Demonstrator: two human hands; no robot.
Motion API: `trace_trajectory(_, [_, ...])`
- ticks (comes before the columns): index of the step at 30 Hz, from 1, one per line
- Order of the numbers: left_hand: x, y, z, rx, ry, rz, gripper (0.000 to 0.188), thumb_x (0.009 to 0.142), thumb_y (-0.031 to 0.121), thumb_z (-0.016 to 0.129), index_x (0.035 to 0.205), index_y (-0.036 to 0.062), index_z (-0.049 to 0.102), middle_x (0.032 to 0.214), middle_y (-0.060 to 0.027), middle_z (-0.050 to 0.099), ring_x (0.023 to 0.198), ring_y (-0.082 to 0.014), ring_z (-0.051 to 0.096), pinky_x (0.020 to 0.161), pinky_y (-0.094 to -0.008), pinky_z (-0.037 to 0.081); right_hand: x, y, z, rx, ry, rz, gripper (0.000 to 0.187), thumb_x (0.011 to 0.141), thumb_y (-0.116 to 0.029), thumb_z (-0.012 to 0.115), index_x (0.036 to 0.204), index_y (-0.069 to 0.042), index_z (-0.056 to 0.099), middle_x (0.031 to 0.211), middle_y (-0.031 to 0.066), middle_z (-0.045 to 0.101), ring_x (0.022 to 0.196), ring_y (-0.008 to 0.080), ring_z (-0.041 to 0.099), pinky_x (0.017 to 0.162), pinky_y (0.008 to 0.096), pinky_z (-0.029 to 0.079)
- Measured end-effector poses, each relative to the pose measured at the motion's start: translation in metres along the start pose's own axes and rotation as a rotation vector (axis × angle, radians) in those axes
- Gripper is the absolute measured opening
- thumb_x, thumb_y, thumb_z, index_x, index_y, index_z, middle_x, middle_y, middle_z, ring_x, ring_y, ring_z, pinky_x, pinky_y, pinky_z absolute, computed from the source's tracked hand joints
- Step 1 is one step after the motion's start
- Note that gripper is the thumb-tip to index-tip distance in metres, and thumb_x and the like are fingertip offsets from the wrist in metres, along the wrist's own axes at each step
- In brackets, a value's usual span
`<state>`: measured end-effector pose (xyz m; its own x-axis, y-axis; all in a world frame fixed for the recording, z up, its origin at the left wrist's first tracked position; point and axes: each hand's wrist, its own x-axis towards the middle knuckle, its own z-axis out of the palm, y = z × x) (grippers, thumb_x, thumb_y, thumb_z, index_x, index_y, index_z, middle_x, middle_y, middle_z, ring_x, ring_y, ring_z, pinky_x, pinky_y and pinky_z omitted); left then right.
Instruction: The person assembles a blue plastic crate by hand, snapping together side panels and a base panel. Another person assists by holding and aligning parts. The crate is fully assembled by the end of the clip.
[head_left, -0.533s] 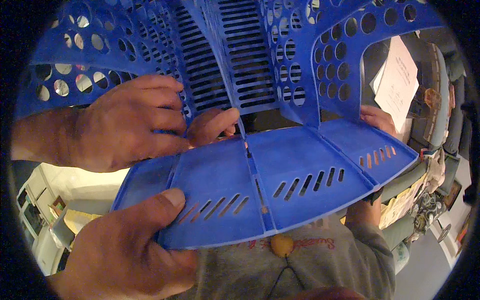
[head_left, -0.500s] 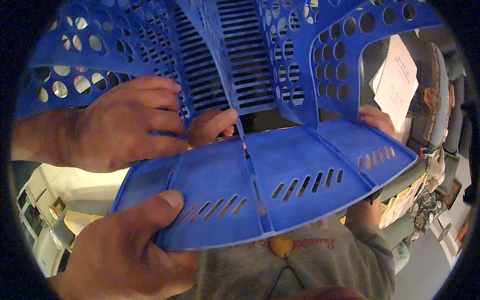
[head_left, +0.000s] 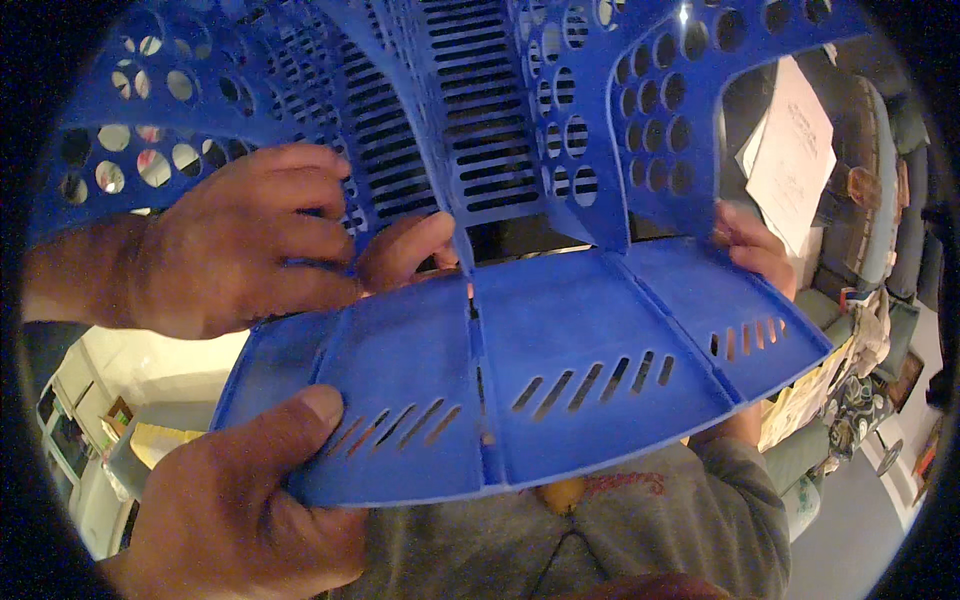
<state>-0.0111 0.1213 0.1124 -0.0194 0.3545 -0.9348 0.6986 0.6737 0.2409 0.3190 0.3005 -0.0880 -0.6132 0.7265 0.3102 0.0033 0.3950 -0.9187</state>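
Observation:
A blue plastic panel (head_left: pixel 575 320) with slanted slots and raised ribs lies in the middle, its near edge curved. Behind it rises a perforated blue plastic body (head_left: pixel 655 60) with thin upright walls meeting the panel's far edge. My left hand (head_left: pixel 400 252) is closed at that edge, its thumb bent over curled fingers. What lies inside the fingers is mostly hidden. My right hand (head_left: pixel 760 250) grips the panel's far right edge, fingers partly hidden. Both my forearms pass beneath the panel. A co-worker's hand (head_left: pixel 245 480) pinches the near left corner, thumb on top.
A co-worker's other hand (head_left: pixel 250 240) reaches in from the left, against the perforated wall. White printed sheets (head_left: pixel 790 150) hang at the right. A pendant (head_left: pixel 563 497) hangs over my grey shirt, below the panel's near edge. A pale lit surface (head_left: pixel 150 370) shows at the left.
The panel and the upright walls have shifted slightly left, with my left hand and the co-worker's hands. More of my right hand's fingers shows above the far right edge.

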Motion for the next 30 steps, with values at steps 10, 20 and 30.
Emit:
trace_trajectory(10, [0.009, -0.004, 0.004, -0.028, -0.022, 0.075, 0.034, 0.082, 0.028, 0.068, 0.105, 0.0034, 0.064, 0.088, -0.0151, 0.068, 0.063, -0.0257, 0.066, 0.056, -0.0353, 0.054, -0.008, 0.022, -0.029, -0.198, -0.165, 0.266, 0.044, 0.093, -0.016, 0.051, 0.131, 0.007, 0.053, 0.120, 0.0246, 0.064, 0.103, 0.0358, 0.066, 0.095, 0.0433, 0.053])
trace_trajectory(20, [0.013, -0.002, 0.003, -0.038, 0.002, 0.091, 0.032, 0.078, 0.025, 0.068, 0.101, 0.0037, 0.064, 0.086, -0.0132, 0.068, 0.062, -0.0242, 0.066, 0.054, -0.0341, 0.052, -0.005, 0.012, -0.036, 0.173, -0.181, 0.508, 0.024, 0.097, -0.019, 0.053, 0.115, -0.004, 0.051, 0.136, 0.0348, 0.047, 0.123, 0.0427, 0.054, 0.098, 0.0512, 0.052])
trace_trajectory(30, [0.012, -0.004, -0.003, 0.011, 0.025, 0.100, 0.030, 0.074, 0.022, 0.068, 0.097, 0.0039, 0.065, 0.083, -0.0114, 0.067, 0.062, -0.0227, 0.065, 0.053, -0.0329, 0.050, 0.006, -0.003, -0.023, 0.410, -0.122, 0.614, 0.064, 0.084, -0.025, 0.063, 0.135, 0.010, 0.049, 0.129, 0.0225, 0.060, 0.111, 0.0336, 0.062, 0.104, 0.0388, 0.045])
